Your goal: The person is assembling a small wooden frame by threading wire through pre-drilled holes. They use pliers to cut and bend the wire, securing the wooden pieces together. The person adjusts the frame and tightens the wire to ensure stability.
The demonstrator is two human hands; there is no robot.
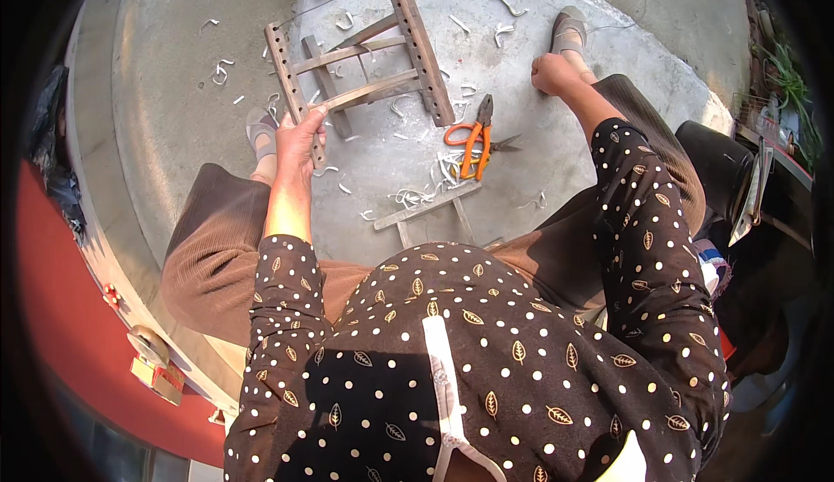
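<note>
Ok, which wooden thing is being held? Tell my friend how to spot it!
Find the grey floor in the picture's upper half. Toward its left, the left hand grips a wooden frame. Unlike the plain wooden bar lower down, this frame has rows of holes along both side rails.

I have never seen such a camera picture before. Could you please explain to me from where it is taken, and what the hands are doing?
There is no machine here, only a person's bare hands. The one picture comes from a wide camera on the person's head, looking down, so straight edges bend near the rim. The left hand grips one rail of a wooden frame with holes along its rails. The right hand is closed near the right shoe; I cannot see whether its fingers hold anything. On the floor lie pliers, scissors and white scraps.
</note>
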